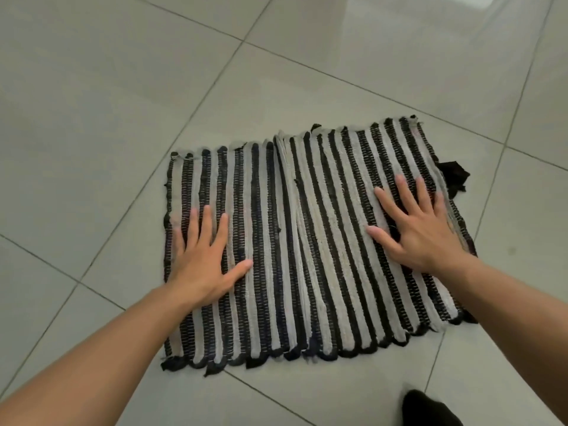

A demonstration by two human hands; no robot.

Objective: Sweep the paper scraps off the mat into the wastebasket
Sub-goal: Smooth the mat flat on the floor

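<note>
A woven mat point(307, 241) with black and pale grey stripes lies flat on the tiled floor. My left hand point(206, 259) rests palm down on its left part, fingers spread. On the right part of the mat my right hand point(421, 226) also lies flat with fingers apart. Neither hand holds anything. No paper scraps show on the mat, and no wastebasket is in view.
Pale grey floor tiles point(123, 87) surround the mat on all sides. A black fabric tag point(455, 176) sticks out at the mat's right edge. A dark sock-clad foot point(430, 410) shows at the bottom right.
</note>
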